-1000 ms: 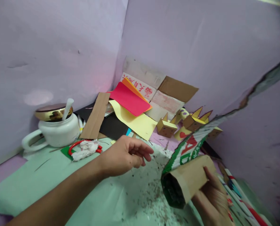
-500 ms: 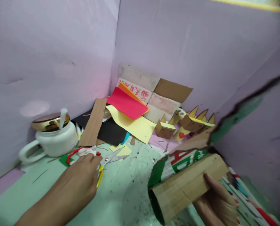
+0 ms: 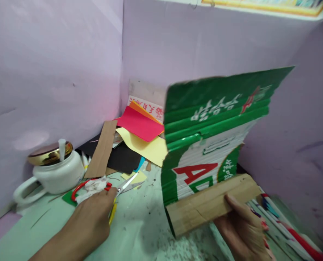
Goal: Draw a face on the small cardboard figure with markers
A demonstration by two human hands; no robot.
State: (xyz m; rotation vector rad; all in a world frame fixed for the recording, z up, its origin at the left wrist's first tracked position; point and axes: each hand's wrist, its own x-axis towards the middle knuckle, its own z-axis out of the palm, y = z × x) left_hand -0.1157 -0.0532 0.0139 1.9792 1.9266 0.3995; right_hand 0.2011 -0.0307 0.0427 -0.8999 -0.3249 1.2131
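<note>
My right hand (image 3: 241, 226) grips a sheet of corrugated cardboard (image 3: 194, 141), its thumb on the plain brown lower part, which curls over. The sheet's green and white printed side, with red and white lettering, faces me and stands up above the curl. My left hand (image 3: 92, 217) is closed on the handles of scissors (image 3: 126, 185), low over the table. The metal blades point away to the right, and a yellow handle shows beneath the hand. Crumpled white tissue (image 3: 93, 186) and a red loop (image 3: 76, 190) lie just beyond its fingers.
A white mug (image 3: 59, 174) with a gold lid stands at the left. Further back lie a brown cardboard strip (image 3: 103, 148), black sheets (image 3: 123, 157), red paper (image 3: 139, 125) and yellow paper (image 3: 150, 146). Several striped sticks (image 3: 289, 232) lie at the right. Purple walls (image 3: 218, 43) enclose the table.
The cardboard has tilted so its printed face shows broadly, hiding the small cardboard figures behind it. My left hand stays at the scissors. The view has shifted slightly.
</note>
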